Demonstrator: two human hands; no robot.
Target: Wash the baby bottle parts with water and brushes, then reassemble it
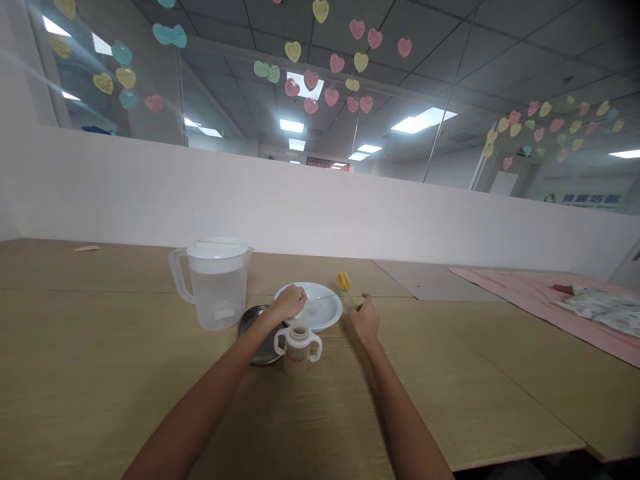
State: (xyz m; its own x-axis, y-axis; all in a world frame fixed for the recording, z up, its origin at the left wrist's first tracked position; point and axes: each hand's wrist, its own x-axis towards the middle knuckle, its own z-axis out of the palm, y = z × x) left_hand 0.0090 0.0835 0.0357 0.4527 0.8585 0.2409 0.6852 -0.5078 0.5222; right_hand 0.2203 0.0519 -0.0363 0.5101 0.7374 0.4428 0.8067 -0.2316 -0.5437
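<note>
My left hand is closed over the near left side of a white plate; what its fingers hold, if anything, I cannot make out. In my right hand, right of the plate, is a sponge brush with a yellow head and a thin green handle, its head pointing up and away. A two-handled baby bottle stands upright without a lid below my left wrist. Partly hidden behind my left forearm lies a round metal dish, touching or close to the bottle.
A lidded clear pitcher with a handle stands left of the metal dish. A pink cloth with a patterned fabric on it covers the far right of the wooden table. A white wall runs along the back.
</note>
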